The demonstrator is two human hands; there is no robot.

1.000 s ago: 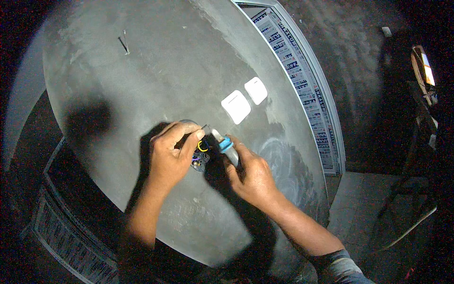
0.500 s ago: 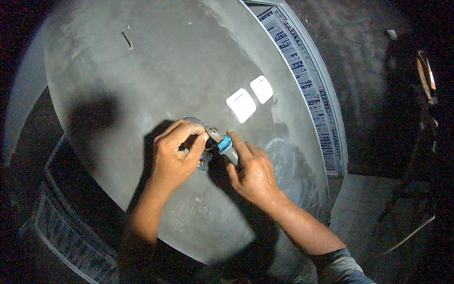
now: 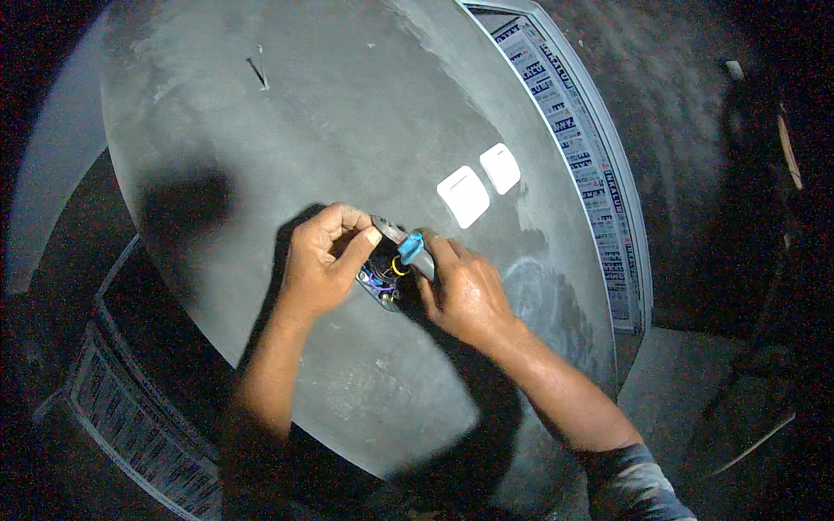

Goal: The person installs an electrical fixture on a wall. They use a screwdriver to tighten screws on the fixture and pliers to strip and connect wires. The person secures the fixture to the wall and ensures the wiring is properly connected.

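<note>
Pliers (image 3: 413, 250) with blue and grey handles are gripped in my right hand (image 3: 469, 295), their metal jaws pointing up and left. My left hand (image 3: 326, 260) is closed in a pinch, thumb against fingers, right by the tip of the jaws. What it pinches is too small and covered to make out. Just below the pliers, dark, purple and yellow wires (image 3: 379, 280) show in an opening in the grey plastered wall (image 3: 339, 148). My fingers and the pliers hide part of that opening.
Two white wall plates (image 3: 464, 198) sit up and right of my hands. A nail (image 3: 260, 78) sticks out at the upper left, casting a shadow. A frame (image 3: 627, 217) covered in printed film borders the wall on the right; another framed panel (image 3: 143, 443) lies lower left.
The view has shifted, so the wall appears slightly further right. The pliers' jaws still meet my left fingertips, and more of the wires and opening shows between my hands.
</note>
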